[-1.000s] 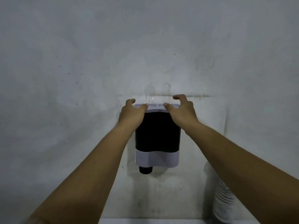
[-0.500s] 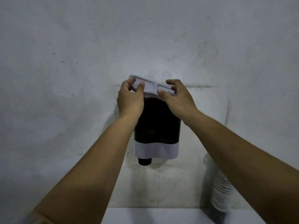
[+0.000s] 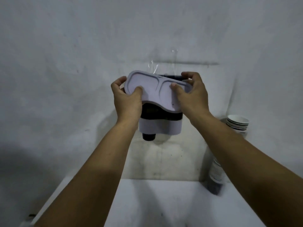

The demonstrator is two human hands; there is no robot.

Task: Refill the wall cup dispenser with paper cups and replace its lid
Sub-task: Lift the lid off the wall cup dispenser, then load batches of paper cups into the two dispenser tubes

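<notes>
Grey wall (image 3: 65, 63), white counter (image 3: 164, 202)

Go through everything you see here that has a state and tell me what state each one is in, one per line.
Pale lilac plastic lid: off the dispenser, tilted, held by both hands.
Black and white wall cup dispenser: mounted on the wall, top uncovered.
Left hand: grip on the lid's left end.
Right hand: grip on the lid's right end.
Stack of white paper cups: nested, upright, untouched at right.

Lid (image 3: 157, 92) before dispenser (image 3: 161, 123), cups (image 3: 237, 123) right.
</notes>
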